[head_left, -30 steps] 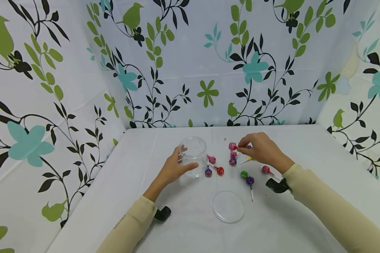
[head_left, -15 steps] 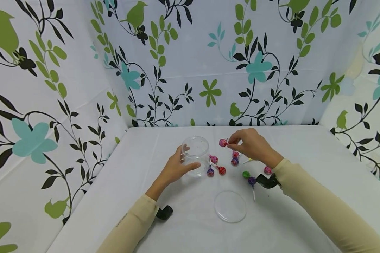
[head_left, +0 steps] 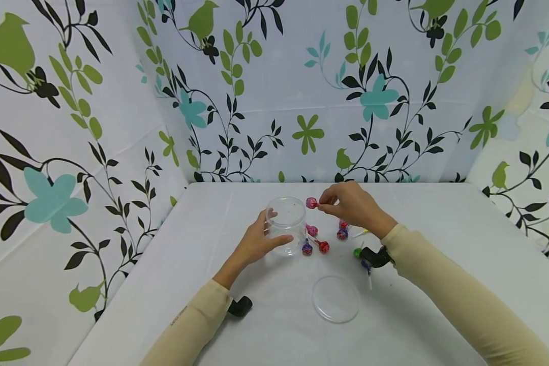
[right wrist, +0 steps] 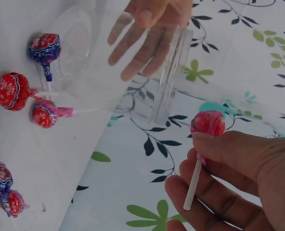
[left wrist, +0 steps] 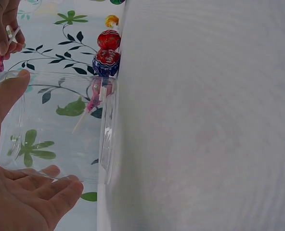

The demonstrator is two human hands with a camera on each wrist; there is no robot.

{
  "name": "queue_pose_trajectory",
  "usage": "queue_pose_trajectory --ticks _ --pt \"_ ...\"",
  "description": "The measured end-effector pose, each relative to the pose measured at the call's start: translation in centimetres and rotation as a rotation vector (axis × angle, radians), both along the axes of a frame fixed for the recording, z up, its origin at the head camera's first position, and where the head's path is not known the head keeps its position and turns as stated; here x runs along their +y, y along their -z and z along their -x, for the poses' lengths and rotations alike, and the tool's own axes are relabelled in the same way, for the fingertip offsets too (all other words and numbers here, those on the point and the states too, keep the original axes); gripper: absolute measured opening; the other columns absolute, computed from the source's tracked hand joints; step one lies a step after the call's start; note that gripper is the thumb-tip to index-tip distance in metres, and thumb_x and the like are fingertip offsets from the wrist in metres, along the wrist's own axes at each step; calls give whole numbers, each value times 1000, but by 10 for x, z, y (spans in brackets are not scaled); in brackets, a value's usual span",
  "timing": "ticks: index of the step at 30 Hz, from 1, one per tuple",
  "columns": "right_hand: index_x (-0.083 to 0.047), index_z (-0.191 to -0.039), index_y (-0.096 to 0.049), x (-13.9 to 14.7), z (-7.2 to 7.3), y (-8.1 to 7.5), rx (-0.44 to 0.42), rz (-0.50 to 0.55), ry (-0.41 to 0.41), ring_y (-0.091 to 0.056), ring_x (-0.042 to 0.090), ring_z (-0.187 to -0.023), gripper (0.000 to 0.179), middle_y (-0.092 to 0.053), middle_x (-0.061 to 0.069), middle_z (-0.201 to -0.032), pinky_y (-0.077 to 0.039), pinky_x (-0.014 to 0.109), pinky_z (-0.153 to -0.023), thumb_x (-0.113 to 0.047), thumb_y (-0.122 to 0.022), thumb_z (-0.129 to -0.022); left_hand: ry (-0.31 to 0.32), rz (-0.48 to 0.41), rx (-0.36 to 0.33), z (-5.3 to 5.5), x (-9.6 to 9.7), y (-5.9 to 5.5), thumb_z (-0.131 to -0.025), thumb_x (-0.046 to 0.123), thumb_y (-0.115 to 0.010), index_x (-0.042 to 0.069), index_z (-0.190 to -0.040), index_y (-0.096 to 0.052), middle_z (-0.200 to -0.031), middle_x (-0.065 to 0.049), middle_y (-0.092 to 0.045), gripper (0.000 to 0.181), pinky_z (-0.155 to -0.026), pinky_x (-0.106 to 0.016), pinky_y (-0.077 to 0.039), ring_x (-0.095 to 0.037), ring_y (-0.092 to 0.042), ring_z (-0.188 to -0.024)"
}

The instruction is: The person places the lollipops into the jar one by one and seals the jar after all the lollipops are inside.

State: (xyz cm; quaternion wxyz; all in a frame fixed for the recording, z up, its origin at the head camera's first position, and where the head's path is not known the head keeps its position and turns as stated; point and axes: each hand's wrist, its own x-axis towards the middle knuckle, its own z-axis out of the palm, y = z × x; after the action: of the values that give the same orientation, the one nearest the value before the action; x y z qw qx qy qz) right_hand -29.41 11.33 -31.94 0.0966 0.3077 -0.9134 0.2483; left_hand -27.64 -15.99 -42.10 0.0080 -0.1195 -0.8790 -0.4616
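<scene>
My left hand (head_left: 258, 241) holds a clear plastic jar (head_left: 287, 231) upright on the table, thumb in front and fingers round its far side. The jar's top is uncovered. My right hand (head_left: 351, 204) pinches a pink-wrapped lollipop (head_left: 311, 203) between thumb and fingers, just right of the jar's rim. In the right wrist view its white stick (right wrist: 193, 185) slants across the fingers. Beside the jar's base lie a pink lollipop (head_left: 312, 231), a red lollipop (head_left: 323, 247) and a blue lollipop (head_left: 307, 248).
A clear round lid (head_left: 336, 300) lies nearer the front of the white table. Further right are another blue lollipop (head_left: 342, 233), a yellow stick (head_left: 360, 233) and a green lollipop (head_left: 357, 252), partly covered by the black wrist camera (head_left: 376, 257). Patterned cloth (head_left: 274, 101) hangs behind.
My right hand has lifted the pink lollipop from the group on the right and carried it left to beside the jar's rim. My left hand keeps its hold on the jar.
</scene>
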Motion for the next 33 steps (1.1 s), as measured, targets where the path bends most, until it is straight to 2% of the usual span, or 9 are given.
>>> queue_pose_trajectory --ticks 11,25,33 --pt "-6 -99 -82 -28 1 -7 1 2 -40 -67 20 -81 10 -74 2 -88 -60 35 -71 -14 -79 -95 14 -7 5 2 1 0 -86 50 -84 8 -163 -27 -161 -5 -43 105 -107 -57 -45 -40 -46 -142" --pt "-6 -96 -82 -63 8 -4 31 -36 -85 -68 18 -81 7 -75 2 -87 -60 31 -73 -13 -80 -94 9 7 -7 1 -1 -1 -85 55 -83 11 -163 -27 -161 -6 -43 106 -106 -58 -46 -39 -45 -142" --pt "-9 -94 -83 -73 12 1 38 -109 -59 -63 15 -73 6 -71 -4 -77 -57 34 -71 -14 -79 -95 0 5 -46 1 -1 -2 -85 56 -83 11 -165 -23 -162 -18 -39 110 -107 -59 -45 -41 -44 -143"
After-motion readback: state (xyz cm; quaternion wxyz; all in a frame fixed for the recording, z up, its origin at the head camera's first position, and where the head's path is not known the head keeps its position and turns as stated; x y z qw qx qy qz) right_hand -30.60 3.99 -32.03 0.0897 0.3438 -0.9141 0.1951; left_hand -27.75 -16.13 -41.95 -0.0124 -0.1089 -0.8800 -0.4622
